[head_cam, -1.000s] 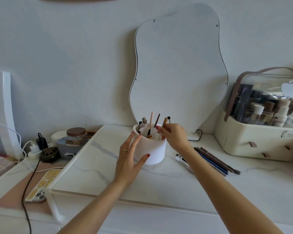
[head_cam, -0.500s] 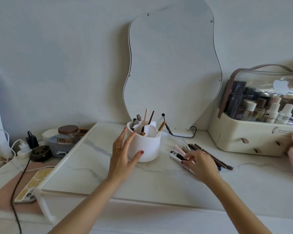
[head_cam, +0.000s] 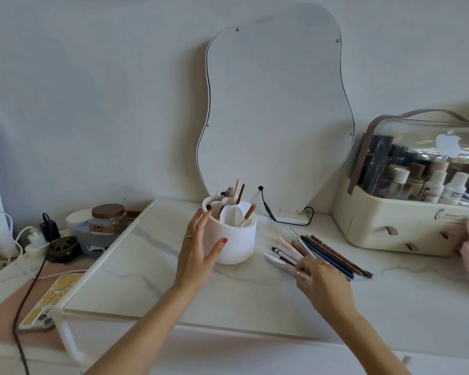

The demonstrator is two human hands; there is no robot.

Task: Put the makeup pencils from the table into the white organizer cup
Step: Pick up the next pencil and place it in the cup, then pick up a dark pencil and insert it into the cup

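Note:
The white organizer cup (head_cam: 237,240) stands in the middle of the marble table, with several pencils and brushes sticking out of its compartments. My left hand (head_cam: 198,254) rests against the cup's left side, fingers spread around it. To the cup's right lies a row of several makeup pencils (head_cam: 328,253), pink, white, blue and brown, side by side on the table. My right hand (head_cam: 322,282) is at the near end of that row, its fingers closing on a pale pencil; the fingertips hide the grip.
A wavy mirror (head_cam: 276,117) leans on the wall behind the cup, with a black cable (head_cam: 268,207) at its base. A cream cosmetics case (head_cam: 406,212) stands at the right. A jar (head_cam: 107,217), chargers and a phone (head_cam: 50,301) lie at the left.
My right hand left the cup's rim, dropped to the row of pencils on the right and now closes its fingers on one. The left hand stayed on the cup.

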